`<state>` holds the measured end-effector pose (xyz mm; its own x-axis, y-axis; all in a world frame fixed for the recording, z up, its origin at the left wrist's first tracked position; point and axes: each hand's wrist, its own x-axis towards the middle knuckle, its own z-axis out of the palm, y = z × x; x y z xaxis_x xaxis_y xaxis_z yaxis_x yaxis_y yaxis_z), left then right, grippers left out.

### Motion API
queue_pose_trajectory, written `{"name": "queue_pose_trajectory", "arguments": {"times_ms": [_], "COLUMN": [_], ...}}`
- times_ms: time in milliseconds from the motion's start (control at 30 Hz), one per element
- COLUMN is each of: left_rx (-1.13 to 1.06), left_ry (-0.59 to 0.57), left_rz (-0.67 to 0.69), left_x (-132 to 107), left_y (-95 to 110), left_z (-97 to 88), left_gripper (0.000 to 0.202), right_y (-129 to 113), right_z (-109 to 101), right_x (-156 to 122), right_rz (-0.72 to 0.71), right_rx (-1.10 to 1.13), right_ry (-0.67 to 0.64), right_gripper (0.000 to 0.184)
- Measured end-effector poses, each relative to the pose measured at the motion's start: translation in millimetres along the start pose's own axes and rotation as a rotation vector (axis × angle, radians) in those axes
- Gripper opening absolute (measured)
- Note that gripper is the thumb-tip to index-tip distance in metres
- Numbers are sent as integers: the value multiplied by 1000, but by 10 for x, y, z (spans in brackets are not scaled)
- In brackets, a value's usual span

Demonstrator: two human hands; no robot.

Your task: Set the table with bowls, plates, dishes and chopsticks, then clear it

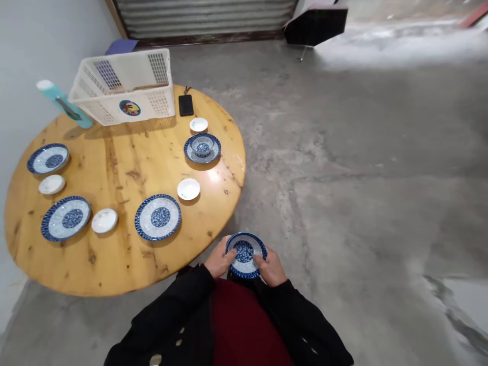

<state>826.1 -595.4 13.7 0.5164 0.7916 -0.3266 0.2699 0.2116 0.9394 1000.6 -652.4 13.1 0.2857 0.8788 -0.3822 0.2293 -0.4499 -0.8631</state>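
Observation:
Just off the table's near right edge, a round blue-and-white bowl point(244, 251) is held in front of my body, its patterned inside facing up. My left hand point(221, 258) grips its left rim, with the thumb over the inside. On the opposite side my right hand point(271, 266) pinches the rim in the same way. Whether anything is stacked beneath the bowl is hidden. The nearest plate on the table is a blue-rimmed one point(160, 217), with a small white dish point(188, 189) beside it.
The round wooden table point(125, 264) bears two more blue-rimmed plates on the left, small white dishes, and a plate with a bowl point(202, 146) on it. A white plastic basket point(133, 104), a turquoise bottle point(64, 103) and a black phone-like object point(186, 105) stand at the back.

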Motion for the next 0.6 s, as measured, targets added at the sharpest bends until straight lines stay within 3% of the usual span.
{"name": "queue_pose_trajectory", "arguments": {"times_ms": [133,233,433,600], "left_rx": [36,110,301,330], "left_ry": [-27,-34,21,137], "left_rz": [-45,-61,-178,-258], "left_x": [240,367,591,958], "left_y": [218,414,803,1007], "left_z": [629,816,754,543], "left_gripper": [41,40,37,43], "right_y": [158,154,-12,-316], "right_z": [-705,-974,-1123,-1164], "right_x": [33,112,518,1186], "right_rz": [27,36,40,-23], "right_rx": [-20,2,71,5], "right_ry": [20,17,-88,-178], "right_gripper": [32,33,28,30]}}
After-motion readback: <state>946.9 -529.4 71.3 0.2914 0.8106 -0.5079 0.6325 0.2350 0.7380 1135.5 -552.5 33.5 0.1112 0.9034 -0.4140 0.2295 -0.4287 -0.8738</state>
